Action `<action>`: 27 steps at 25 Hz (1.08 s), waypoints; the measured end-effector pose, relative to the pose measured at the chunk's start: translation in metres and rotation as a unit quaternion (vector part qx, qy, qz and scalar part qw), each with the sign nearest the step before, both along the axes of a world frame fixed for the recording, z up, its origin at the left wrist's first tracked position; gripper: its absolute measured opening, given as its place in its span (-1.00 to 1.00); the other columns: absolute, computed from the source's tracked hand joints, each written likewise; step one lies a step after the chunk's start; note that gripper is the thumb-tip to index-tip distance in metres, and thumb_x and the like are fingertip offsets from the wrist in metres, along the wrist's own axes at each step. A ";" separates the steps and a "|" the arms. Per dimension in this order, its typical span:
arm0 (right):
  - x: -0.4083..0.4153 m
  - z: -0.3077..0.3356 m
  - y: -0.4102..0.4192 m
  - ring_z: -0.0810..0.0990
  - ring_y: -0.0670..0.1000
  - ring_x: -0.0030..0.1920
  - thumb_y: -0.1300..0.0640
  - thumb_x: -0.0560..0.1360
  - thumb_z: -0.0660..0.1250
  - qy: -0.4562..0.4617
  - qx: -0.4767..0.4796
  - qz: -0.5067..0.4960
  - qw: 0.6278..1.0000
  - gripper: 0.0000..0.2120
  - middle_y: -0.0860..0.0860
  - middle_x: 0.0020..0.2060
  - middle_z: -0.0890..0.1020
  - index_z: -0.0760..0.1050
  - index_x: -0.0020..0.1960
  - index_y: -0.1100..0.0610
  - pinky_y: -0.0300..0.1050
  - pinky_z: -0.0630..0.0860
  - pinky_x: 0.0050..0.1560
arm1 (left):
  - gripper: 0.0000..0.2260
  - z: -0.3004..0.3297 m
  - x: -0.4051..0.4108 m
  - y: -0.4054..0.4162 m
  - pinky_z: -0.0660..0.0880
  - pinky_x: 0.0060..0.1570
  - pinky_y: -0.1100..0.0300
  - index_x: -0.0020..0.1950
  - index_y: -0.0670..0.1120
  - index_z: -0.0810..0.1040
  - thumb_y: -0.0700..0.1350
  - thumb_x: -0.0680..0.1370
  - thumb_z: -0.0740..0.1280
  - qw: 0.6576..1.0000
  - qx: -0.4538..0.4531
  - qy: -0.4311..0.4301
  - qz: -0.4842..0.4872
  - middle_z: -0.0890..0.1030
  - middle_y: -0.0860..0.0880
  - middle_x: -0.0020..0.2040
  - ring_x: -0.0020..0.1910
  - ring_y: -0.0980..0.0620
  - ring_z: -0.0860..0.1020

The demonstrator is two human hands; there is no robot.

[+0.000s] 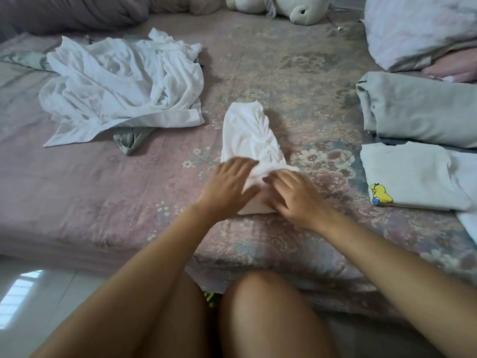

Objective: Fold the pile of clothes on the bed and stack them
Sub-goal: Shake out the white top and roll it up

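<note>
While the messy pile of white clothes [121, 81] lies on the left side of the bed with the pink flowery sheet [77, 202], a bit of grey-green cloth [131, 139] pokes out from under its near edge. Near the middle lies a small white top with gathered folds [249, 135], partly folded into a long narrow shape. The left hand [227, 187] rests flat on its near end, with straight fingers spread a little. Just beside it, the right hand [291, 200] also lies on the near end, fingers slightly bent and pressing the cloth down. On the right are a folded pale green garment [418, 112] and, nearer, a folded pale shirt with a yellow cartoon duck [413, 174]. A white soft toy [296, 7] lies at the far edge.
</note>
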State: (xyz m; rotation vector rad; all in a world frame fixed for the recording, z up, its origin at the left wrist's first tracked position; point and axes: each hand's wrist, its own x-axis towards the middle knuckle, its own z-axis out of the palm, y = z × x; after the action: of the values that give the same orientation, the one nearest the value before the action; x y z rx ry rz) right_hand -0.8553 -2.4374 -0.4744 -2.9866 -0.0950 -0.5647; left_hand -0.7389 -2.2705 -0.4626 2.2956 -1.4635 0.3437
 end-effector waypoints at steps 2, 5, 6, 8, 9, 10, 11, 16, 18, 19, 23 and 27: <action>-0.012 0.004 -0.012 -0.01 -0.03 0.51 -0.39 0.40 0.04 0.209 0.005 0.022 0.978 -0.15 -0.02 0.52 0.08 0.09 0.53 0.09 -0.06 -0.18 0.49 | -0.14 -0.007 -0.004 0.012 -0.02 0.48 0.05 0.54 -0.12 0.13 0.41 0.42 0.14 0.976 0.168 0.106 -0.085 0.17 -0.07 0.53 0.52 -0.03 0.09; -0.008 0.009 -0.023 -0.10 -0.16 0.48 -0.27 0.40 0.33 0.255 0.079 0.035 0.963 -0.11 -0.18 0.49 -0.04 -0.02 0.55 0.00 -0.25 -0.20 0.44 | -0.13 -0.024 0.007 0.018 -0.09 0.46 0.19 0.55 -0.11 0.06 0.22 0.41 0.39 0.966 0.179 0.156 -0.103 0.07 -0.04 0.55 0.53 0.03 0.01; -0.005 0.012 -0.024 0.05 -0.12 0.48 -0.10 0.40 0.44 0.232 0.151 0.020 0.961 -0.17 -0.13 0.50 0.08 0.08 0.52 0.03 -0.27 -0.01 0.42 | -0.26 -0.023 0.010 0.018 0.08 0.41 0.17 0.52 -0.13 0.17 0.03 0.45 0.43 0.969 0.135 0.187 -0.084 0.22 -0.09 0.51 0.50 -0.05 0.17; -0.007 0.019 -0.022 0.34 0.00 0.38 0.19 0.39 0.47 0.195 0.257 -0.017 0.946 -0.33 -0.02 0.43 0.30 0.25 0.42 0.05 -0.27 0.26 0.21 | -0.52 -0.016 0.019 0.019 0.37 0.16 0.12 0.37 -0.16 0.38 -0.23 0.46 0.38 0.975 0.063 0.210 -0.031 0.48 -0.15 0.32 0.28 -0.16 0.46; -0.011 0.021 -0.021 0.40 0.03 0.33 0.26 0.39 0.43 0.190 0.262 -0.022 0.946 -0.39 0.00 0.40 0.35 0.30 0.37 0.05 -0.26 0.29 0.16 | -0.59 -0.013 0.018 0.022 0.44 0.06 0.09 0.30 -0.18 0.45 -0.24 0.45 0.35 0.981 0.047 0.184 -0.029 0.55 -0.15 0.24 0.19 -0.18 0.53; -0.018 0.020 -0.021 0.42 0.03 0.31 0.30 0.38 0.41 0.191 0.252 -0.016 0.948 -0.43 0.00 0.39 0.37 0.34 0.34 0.07 -0.25 0.31 0.15 | -0.65 -0.011 0.014 0.027 0.49 0.00 0.06 0.24 -0.19 0.50 -0.20 0.46 0.32 0.985 0.042 0.158 -0.049 0.59 -0.15 0.18 0.11 -0.19 0.58; -0.025 0.021 -0.020 0.43 0.02 0.29 0.31 0.38 0.40 0.193 0.238 0.000 0.952 -0.47 -0.01 0.36 0.39 0.38 0.30 0.08 -0.22 0.32 0.16 | -0.67 -0.008 0.007 0.033 0.54 -0.05 0.04 0.19 -0.19 0.53 -0.12 0.46 0.29 0.986 0.045 0.141 -0.079 0.63 -0.14 0.12 0.04 -0.19 0.61; -0.052 0.049 -0.018 0.49 -0.18 -0.03 0.35 0.34 0.44 0.240 0.353 0.033 0.903 -0.54 -0.03 0.01 0.51 0.41 0.13 0.02 -0.31 0.42 -0.03 | -0.80 0.021 -0.023 0.053 0.50 -0.22 0.15 -0.02 -0.06 0.56 0.00 0.44 0.36 0.943 0.037 0.314 -0.103 0.62 0.05 -0.18 -0.22 0.07 0.57; -0.042 0.059 -0.018 0.53 -0.10 -0.08 0.29 0.36 0.49 0.159 0.506 -0.038 0.847 -0.45 0.00 0.00 0.53 0.35 0.23 -0.01 -0.25 0.49 -0.08 | -0.84 0.028 -0.018 0.047 0.53 -0.16 0.23 0.01 -0.07 0.56 -0.13 0.47 0.45 0.866 -0.065 0.494 -0.035 0.63 0.04 -0.13 -0.16 0.13 0.59; -0.033 0.056 -0.017 0.55 -0.06 -0.03 0.20 0.39 0.49 0.101 0.550 -0.099 0.823 -0.44 0.00 0.04 0.53 0.31 0.28 -0.01 -0.21 0.50 -0.05 | -0.81 0.026 -0.011 0.038 0.55 -0.11 0.22 0.08 -0.10 0.55 -0.14 0.49 0.43 0.820 -0.123 0.558 0.033 0.64 0.01 -0.06 -0.10 0.10 0.60; 0.011 0.021 0.006 0.53 0.01 0.12 -0.02 0.47 0.40 0.046 0.600 -0.253 0.757 -0.46 0.07 0.20 0.55 0.36 0.35 0.18 -0.13 0.45 0.08 | -0.81 0.012 0.000 -0.007 0.36 -0.33 0.26 -0.05 -0.16 0.44 -0.03 0.59 0.28 0.770 -0.178 0.549 0.271 0.47 0.00 -0.21 -0.21 0.05 0.44; 0.028 0.009 0.010 0.55 0.04 0.04 0.09 0.51 0.33 -0.060 0.561 -0.251 0.787 -0.73 -0.01 0.02 0.57 0.47 0.17 0.16 0.03 0.47 0.12 | -0.86 0.009 -0.010 -0.017 0.28 -0.17 0.16 0.05 -0.15 0.33 -0.08 0.63 0.17 0.789 -0.247 0.463 0.320 0.44 -0.02 -0.11 -0.10 -0.01 0.42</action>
State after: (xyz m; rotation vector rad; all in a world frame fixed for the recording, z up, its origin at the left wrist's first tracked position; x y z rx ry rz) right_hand -0.8276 -2.4276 -0.4651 -1.7586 0.7663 -0.5582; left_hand -0.7492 -2.2875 -0.4534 1.9374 -0.0666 -0.2142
